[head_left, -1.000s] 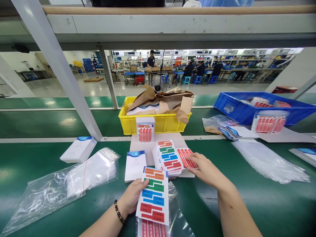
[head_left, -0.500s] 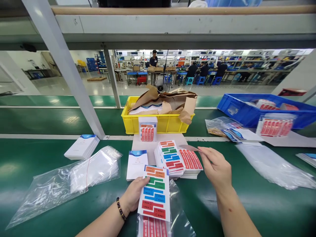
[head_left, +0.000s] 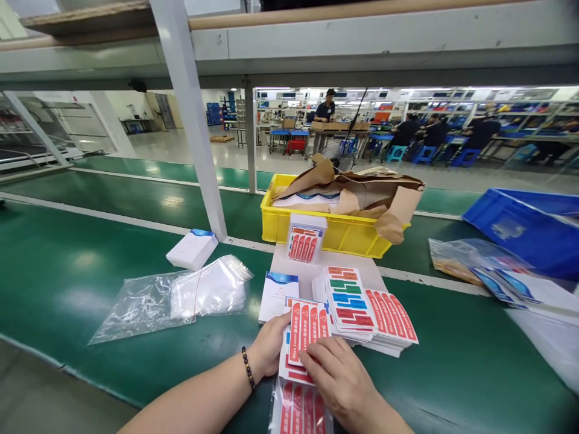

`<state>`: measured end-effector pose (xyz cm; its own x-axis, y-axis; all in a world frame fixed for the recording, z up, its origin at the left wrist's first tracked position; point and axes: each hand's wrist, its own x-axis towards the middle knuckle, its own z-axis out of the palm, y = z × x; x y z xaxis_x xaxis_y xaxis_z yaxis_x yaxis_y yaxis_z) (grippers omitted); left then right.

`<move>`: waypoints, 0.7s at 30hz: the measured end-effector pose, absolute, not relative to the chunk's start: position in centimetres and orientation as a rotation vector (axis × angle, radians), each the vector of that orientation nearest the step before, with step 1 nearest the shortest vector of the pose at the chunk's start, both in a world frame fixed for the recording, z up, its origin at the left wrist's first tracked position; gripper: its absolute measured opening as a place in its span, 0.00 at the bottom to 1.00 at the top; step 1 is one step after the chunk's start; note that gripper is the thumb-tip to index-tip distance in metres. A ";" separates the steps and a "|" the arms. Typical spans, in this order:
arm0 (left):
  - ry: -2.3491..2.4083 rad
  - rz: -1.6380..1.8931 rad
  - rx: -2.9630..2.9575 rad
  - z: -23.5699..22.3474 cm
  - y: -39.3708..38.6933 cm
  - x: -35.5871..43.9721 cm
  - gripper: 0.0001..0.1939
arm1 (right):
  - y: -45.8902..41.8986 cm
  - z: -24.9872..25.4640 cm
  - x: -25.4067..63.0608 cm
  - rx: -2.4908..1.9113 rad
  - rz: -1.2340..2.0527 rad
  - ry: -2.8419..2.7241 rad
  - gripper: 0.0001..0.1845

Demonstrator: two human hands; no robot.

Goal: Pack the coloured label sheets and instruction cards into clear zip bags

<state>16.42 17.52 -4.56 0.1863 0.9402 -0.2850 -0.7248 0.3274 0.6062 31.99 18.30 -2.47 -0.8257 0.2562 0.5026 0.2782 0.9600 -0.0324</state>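
My left hand (head_left: 272, 343) grips a small set of sticker sheets by its left edge. On top lies a red sticker sheet (head_left: 307, 325) lettered "Max Level", over a multicoloured sticker sheet (head_left: 289, 367). The fingers of my right hand (head_left: 339, 377) are bent onto the lower right of the red sheet. Under both hands is a clear plastic bag (head_left: 301, 413) with red stickers showing through. Just beyond stand a stack of multicoloured sticker sheets (head_left: 348, 295), a stack of red sticker sheets (head_left: 392, 322) and a stack of white booklets with blue tops (head_left: 278, 298).
A yellow bin (head_left: 335, 232) with brown paper stands behind, a bagged sticker pack (head_left: 305, 241) leaning on it. Left are more booklets (head_left: 192, 248) and a bundle of clear bags (head_left: 208, 292). A blue bin (head_left: 511, 223) stands right. A white post (head_left: 190, 120) rises from the green bench.
My right hand has come from the stacks with a red sheet, now over the multicoloured sheet in my left hand. The view has swung left.
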 end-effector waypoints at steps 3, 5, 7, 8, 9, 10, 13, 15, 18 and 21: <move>0.682 1.199 0.294 -4.8 17.7 16.3 0.15 | 18.3 -2.5 31.9 -0.354 -0.048 -2.614 0.14; 0.656 1.183 0.263 -4.7 17.7 16.2 0.18 | 18.3 -2.6 31.7 -0.358 -0.041 -2.619 0.14; 0.633 1.176 0.267 -4.5 17.6 16.2 0.23 | 18.1 -2.5 31.5 -0.362 -0.041 -2.616 0.14; 0.637 1.177 0.293 -4.5 17.5 16.2 0.24 | 18.0 -2.3 31.4 -0.363 -0.038 -2.610 0.14; 0.645 1.177 0.336 -4.5 17.4 16.1 0.24 | 17.9 -2.2 31.4 -0.369 -0.019 -2.607 0.13; 0.651 1.177 0.390 -4.5 17.3 16.1 0.22 | 17.9 -2.0 31.5 -0.375 0.017 -2.606 0.12; 0.636 1.166 0.532 -4.8 17.0 16.0 0.18 | 18.3 -1.6 32.2 -0.454 0.194 -2.484 0.10; 0.629 1.142 0.577 -4.9 16.9 15.9 0.17 | 19.1 -1.6 32.9 -0.681 0.354 -2.219 0.14; 0.662 1.091 0.640 -5.1 16.7 15.8 0.17 | 20.5 -1.6 33.7 -1.032 0.886 -1.723 0.20; 0.676 1.035 0.702 -5.0 16.6 15.7 0.18 | 21.2 -1.5 33.9 -1.059 1.596 -1.515 0.20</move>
<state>15.68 16.57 -4.97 0.3565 0.9199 -0.1636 -0.5201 0.3408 0.7831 33.90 21.22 -1.47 -0.4334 0.8956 -0.1004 0.0541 -0.0854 -0.9949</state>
